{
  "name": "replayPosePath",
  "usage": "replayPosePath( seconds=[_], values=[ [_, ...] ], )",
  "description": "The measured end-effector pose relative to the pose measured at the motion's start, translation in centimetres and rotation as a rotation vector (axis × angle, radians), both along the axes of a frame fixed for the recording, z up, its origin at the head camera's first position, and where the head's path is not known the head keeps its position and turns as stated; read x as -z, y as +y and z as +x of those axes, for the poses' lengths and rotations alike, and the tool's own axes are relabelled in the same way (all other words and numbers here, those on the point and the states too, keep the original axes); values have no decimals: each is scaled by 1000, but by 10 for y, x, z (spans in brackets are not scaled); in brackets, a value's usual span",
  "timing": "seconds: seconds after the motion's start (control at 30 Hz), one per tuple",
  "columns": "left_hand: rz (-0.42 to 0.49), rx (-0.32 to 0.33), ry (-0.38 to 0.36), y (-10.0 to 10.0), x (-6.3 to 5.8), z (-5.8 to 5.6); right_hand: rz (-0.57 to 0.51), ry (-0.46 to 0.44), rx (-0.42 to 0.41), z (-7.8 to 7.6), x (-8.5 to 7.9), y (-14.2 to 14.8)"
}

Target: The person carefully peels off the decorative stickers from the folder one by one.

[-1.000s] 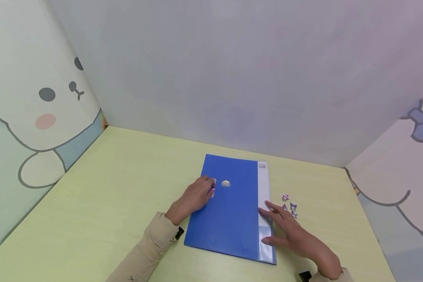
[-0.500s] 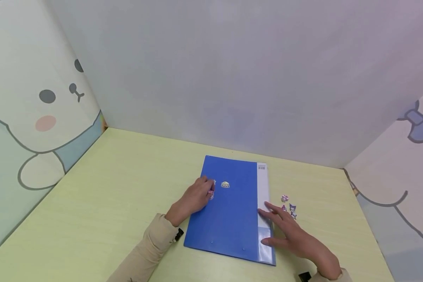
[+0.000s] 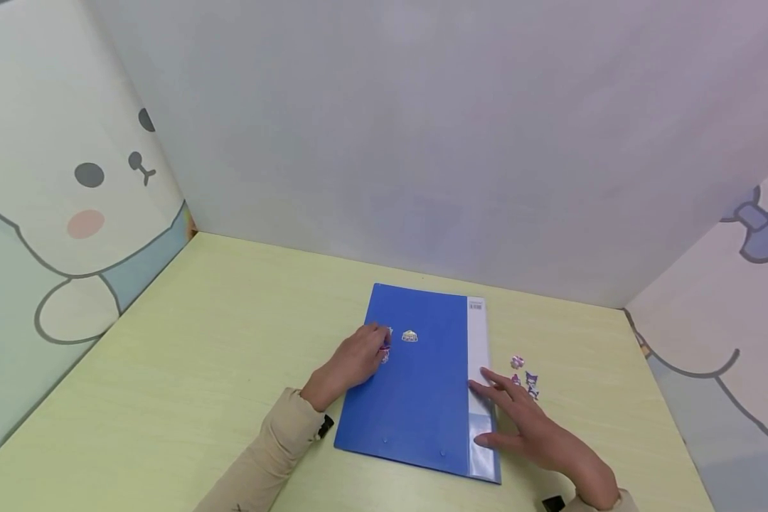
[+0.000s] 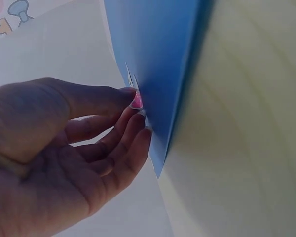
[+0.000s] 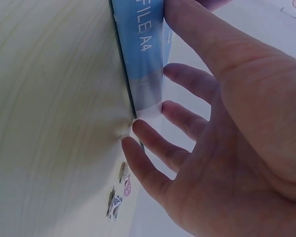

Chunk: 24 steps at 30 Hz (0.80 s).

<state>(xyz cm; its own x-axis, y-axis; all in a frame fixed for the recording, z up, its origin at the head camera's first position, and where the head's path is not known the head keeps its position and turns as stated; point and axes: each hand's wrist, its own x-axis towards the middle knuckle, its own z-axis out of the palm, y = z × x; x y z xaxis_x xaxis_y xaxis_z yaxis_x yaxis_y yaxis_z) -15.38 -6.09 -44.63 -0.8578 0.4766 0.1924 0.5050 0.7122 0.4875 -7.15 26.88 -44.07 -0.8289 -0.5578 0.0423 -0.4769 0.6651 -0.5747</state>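
Note:
A blue file folder (image 3: 422, 398) lies on the table, its white spine strip (image 3: 478, 341) on the right. At the folder's left part my left hand (image 3: 357, 353) pinches a small pink sticker (image 4: 137, 100) between thumb and fingers, right at the cover. Part of that sticker is hidden by the fingers. Close by on the cover is a gold-and-white sticker (image 3: 409, 336). My right hand (image 3: 528, 419) rests spread along the spine, fingers straight and fingertips on its edge. In the right wrist view the spine (image 5: 143, 49) reads "FILE A4".
Several loose stickers lie on the table right of the folder, among them a pink flower sticker (image 3: 517, 362) and a purple-and-white character sticker (image 3: 532, 380). The pale yellow table (image 3: 230, 306) is bounded by a grey back wall (image 3: 422, 142) and cartoon-printed side panels (image 3: 70, 284).
The pink sticker at my left fingertips has shifted slightly. Both hands and the folder stay in nearly the same place; the head view has tilted a little.

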Motion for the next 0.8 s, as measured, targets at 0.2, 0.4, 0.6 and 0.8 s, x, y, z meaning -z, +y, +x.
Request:
replayPosePath(
  seconds=[0.2,0.4,0.6,0.8],
  values=[
    [18,-4,0,0,1,0,-3,5,-6,-1,0,0],
    [21,13,46,-2,-1,1,2,-3,2,-1,0,0],
    [10,31,34,-2,-2,2,9,-6,11,-1,1,-1],
    [0,17,33,-1,-1,2,-6,17,-6,0,2,0]
  ],
)
